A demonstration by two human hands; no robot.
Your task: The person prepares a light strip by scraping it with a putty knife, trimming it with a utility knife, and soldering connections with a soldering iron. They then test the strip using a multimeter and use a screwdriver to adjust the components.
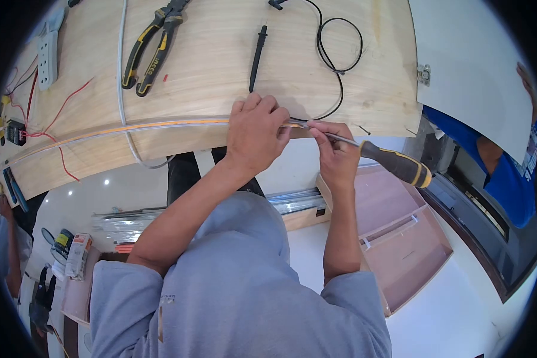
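A long thin LED strip [167, 124] in a pale channel, with an orange line along it, runs along the near edge of the wooden board [221, 65]. My left hand [256, 131] is closed over its right end, fingers curled down on it. My right hand [337, 155] grips a screwdriver [398, 164] by its metal shaft. The grey and yellow handle points down to the right. The shaft's far end lies along the strip's end beside my left fingers; its tip is partly hidden. Just beyond my left hand lies a black test probe [258, 59].
Yellow-black pliers [155, 51], a black cable [340, 71] and a white cable [122, 59] lie on the board. Red wires [65, 107] and a power strip [48, 59] are at left. Below right sits an open wooden box [400, 250]. People stand at both sides, one in a blue shirt [513, 185].
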